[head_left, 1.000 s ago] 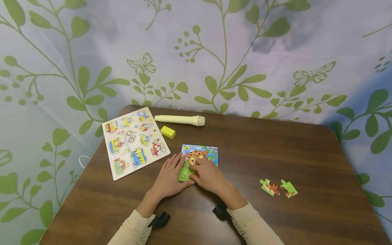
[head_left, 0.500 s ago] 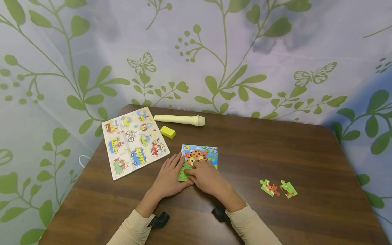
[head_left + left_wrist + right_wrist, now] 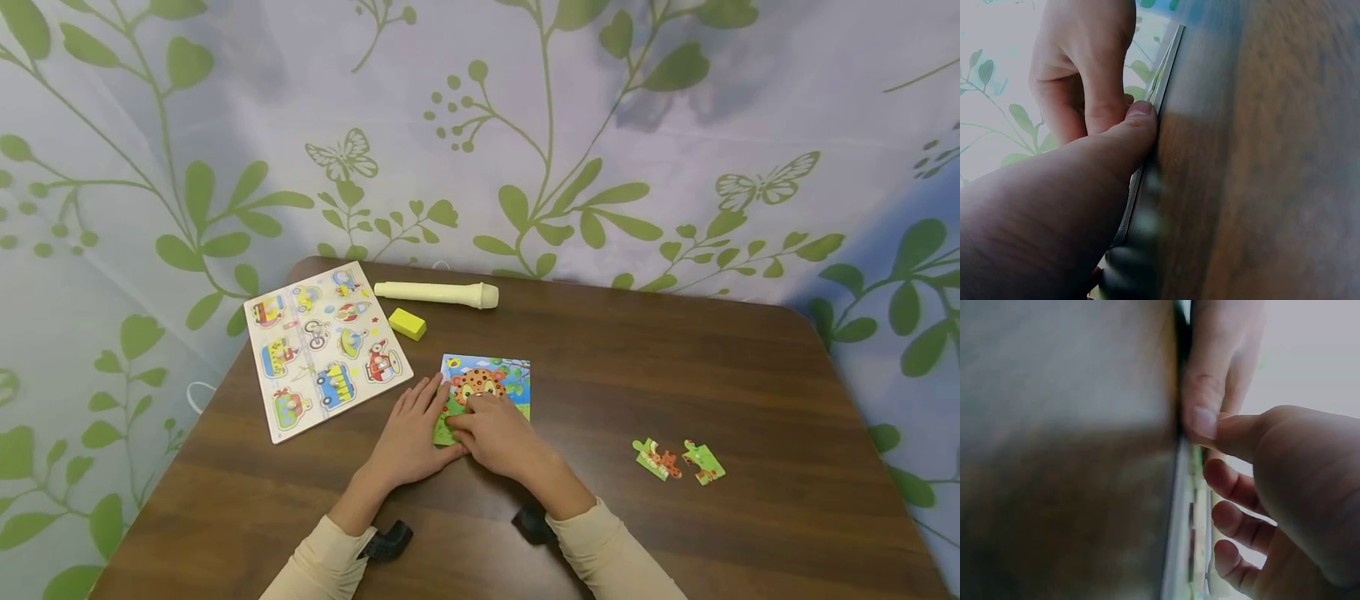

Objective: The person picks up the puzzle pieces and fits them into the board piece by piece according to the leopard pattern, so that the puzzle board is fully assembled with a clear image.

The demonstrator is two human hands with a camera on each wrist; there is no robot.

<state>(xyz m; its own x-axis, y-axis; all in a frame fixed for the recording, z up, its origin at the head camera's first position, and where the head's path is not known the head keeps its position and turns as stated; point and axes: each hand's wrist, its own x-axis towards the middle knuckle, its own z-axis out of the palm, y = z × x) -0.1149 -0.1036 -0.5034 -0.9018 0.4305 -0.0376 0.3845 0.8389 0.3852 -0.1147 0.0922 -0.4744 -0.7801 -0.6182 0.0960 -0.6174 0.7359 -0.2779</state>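
Observation:
A square leopard jigsaw puzzle lies flat on the table, its lower part hidden behind my right hand. My left hand rests along its left side with straight fingers, and its thumb touches the near edge. My right hand bends over the puzzle, index finger and thumb tips at its lower left corner, right beside the left thumb. In the right wrist view the right hand's other fingers are curled above the surface. I cannot tell whether the right fingertips pinch a piece.
Two loose puzzle pieces, one green and orange and one mostly green, lie to the right. A vehicle peg board, a yellow block and a cream toy microphone are at back left on the brown table.
My right hand has shifted slightly left, its fingertips moving from the lower middle of the puzzle to the lower left corner. The left hand stays in place; the loose pieces have not moved.

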